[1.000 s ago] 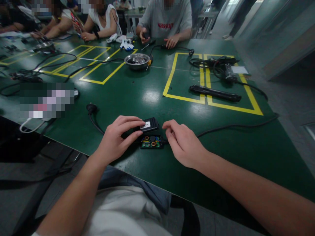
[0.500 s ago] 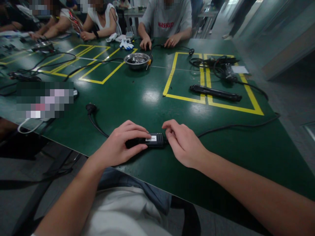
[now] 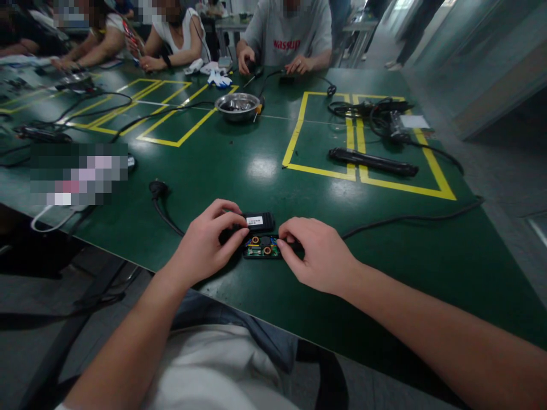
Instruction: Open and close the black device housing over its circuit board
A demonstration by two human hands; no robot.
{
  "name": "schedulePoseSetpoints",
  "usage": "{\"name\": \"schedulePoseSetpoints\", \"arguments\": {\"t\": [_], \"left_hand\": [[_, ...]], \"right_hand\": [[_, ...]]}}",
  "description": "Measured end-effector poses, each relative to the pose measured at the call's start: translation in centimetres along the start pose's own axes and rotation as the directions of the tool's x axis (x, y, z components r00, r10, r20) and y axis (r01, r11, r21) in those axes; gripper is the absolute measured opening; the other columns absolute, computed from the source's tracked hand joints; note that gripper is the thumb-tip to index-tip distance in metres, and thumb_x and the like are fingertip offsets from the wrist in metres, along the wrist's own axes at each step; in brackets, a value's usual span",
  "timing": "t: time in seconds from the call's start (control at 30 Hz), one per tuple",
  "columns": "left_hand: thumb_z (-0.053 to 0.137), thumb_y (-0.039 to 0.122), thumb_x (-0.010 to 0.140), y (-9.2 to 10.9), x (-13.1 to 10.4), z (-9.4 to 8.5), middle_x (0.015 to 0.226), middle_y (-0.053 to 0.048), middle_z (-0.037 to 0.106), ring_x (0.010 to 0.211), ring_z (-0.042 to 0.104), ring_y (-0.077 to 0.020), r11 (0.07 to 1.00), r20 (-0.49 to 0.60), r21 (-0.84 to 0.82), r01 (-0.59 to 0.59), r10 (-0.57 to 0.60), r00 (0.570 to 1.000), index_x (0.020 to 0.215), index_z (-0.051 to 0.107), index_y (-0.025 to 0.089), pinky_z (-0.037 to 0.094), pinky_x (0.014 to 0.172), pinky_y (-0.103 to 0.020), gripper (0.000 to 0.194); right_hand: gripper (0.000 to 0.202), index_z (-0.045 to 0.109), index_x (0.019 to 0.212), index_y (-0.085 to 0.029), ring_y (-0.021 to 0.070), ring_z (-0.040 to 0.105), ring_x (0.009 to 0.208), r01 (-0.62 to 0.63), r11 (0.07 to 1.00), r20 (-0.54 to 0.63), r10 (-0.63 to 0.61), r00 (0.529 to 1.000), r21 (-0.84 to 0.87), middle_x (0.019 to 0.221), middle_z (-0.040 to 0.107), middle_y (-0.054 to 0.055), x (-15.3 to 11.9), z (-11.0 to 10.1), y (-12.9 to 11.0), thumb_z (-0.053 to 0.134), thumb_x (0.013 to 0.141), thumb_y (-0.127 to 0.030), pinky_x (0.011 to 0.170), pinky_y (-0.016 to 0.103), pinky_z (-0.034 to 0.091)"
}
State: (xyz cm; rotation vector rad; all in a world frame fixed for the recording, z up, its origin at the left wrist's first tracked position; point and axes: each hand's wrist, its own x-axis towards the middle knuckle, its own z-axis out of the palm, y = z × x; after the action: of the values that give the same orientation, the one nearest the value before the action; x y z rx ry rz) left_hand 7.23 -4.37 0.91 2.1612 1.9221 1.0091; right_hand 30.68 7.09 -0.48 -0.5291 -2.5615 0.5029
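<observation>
A black plastic case lies opened in front of me. Its lower half (image 3: 261,250) shows a green circuit board with copper coils and blue and yellow wires. Just beyond it is the black cover (image 3: 261,221) with a white label. My left hand (image 3: 213,236) is closed on the cover's left end with thumb and fingers. My right hand (image 3: 318,253) pinches the right end of the lower half, where the cable enters; its exact grip is partly hidden. A black power cable (image 3: 405,219) runs off right, and a plug (image 3: 158,188) lies to the left.
A steel bowl (image 3: 237,108) of small parts stands farther back on the green table (image 3: 213,165). A black wrapped bundle (image 3: 372,162) and coiled cables (image 3: 384,114) lie over yellow tape at right. Co-workers sit opposite. The table's near edge is close to my lap.
The labelled cover has come off the case and moved away from me, baring the circuit board. My right hand has closed in on the case's right end.
</observation>
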Motion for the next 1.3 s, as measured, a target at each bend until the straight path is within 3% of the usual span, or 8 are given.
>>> {"name": "schedulePoseSetpoints", "arguments": {"t": [0.1,0.2,0.5,0.8,1.0,1.3], "left_hand": [[0.059,0.029,0.107,0.17,-0.18,-0.07,0.084,-0.003,0.069,0.072,0.064,-0.0163,0.999,0.035,0.026,-0.042,0.041,0.999,0.084,0.068,0.019,0.048,0.067,-0.029,0.027],[0.059,0.030,0.108,0.16,-0.26,0.05,0.073,0.000,0.064,0.063,0.058,-0.0141,0.995,0.091,0.060,-0.076,0.070,0.993,0.078,0.065,0.018,0.041,0.060,-0.027,0.033],[0.063,0.032,0.110,-0.19,-0.49,0.23,0.072,0.001,0.066,0.061,0.059,-0.0126,0.992,0.046,0.061,-0.108,0.105,0.993,0.079,0.068,0.019,0.040,0.059,-0.026,0.035],[0.063,0.036,0.112,-0.29,-0.38,0.45,0.071,0.001,0.066,0.059,0.059,-0.0117,0.985,0.036,0.078,-0.155,0.153,0.988,0.079,0.068,0.018,0.040,0.058,-0.025,0.039],[0.062,0.032,0.112,-0.19,-0.49,0.30,0.071,0.001,0.064,0.060,0.057,-0.0120,0.987,-0.060,0.085,-0.134,0.139,0.988,0.078,0.066,0.018,0.039,0.058,-0.025,0.037],[0.061,0.033,0.112,-0.13,-0.27,0.36,0.076,0.001,0.064,0.062,0.057,-0.0128,0.990,0.056,0.049,-0.129,0.126,0.990,0.084,0.067,0.019,0.040,0.059,-0.025,0.032]], "right_hand": [[0.008,0.063,0.094,-0.022,0.0201,0.062,0.073,-0.002,1.000,-0.002,0.002,1.000,-0.005,0.082,0.068,0.003,-0.09,0.07,0.00,0.058,0.100,-0.021,0.071,0.033,0.042],[0.006,0.065,0.096,-0.022,0.0188,0.063,0.070,-0.027,1.000,-0.003,0.027,1.000,0.000,0.081,0.069,0.002,-0.22,0.14,0.01,0.062,0.100,-0.022,0.068,0.031,0.042],[0.026,0.072,0.092,-0.020,0.0193,0.065,0.070,-0.054,0.998,-0.022,0.054,0.998,-0.024,0.079,0.072,0.004,-0.29,0.07,-0.14,0.052,0.108,-0.026,0.069,0.032,0.044],[0.028,0.071,0.090,-0.021,0.0186,0.064,0.070,-0.079,0.997,-0.015,0.079,0.997,0.000,0.078,0.072,0.003,-0.19,0.27,0.07,0.054,0.110,-0.029,0.070,0.031,0.044],[0.032,0.068,0.090,-0.021,0.0187,0.064,0.070,-0.074,0.997,-0.073,0.075,0.995,0.018,0.079,0.072,0.004,-0.21,0.16,0.08,0.047,0.112,-0.031,0.071,0.032,0.044],[0.019,0.069,0.105,-0.024,0.0208,0.067,0.068,-0.165,0.984,0.015,0.166,0.986,-0.061,0.076,0.072,0.002,-0.04,0.06,0.04,0.050,0.108,-0.028,0.068,0.032,0.042]]}}
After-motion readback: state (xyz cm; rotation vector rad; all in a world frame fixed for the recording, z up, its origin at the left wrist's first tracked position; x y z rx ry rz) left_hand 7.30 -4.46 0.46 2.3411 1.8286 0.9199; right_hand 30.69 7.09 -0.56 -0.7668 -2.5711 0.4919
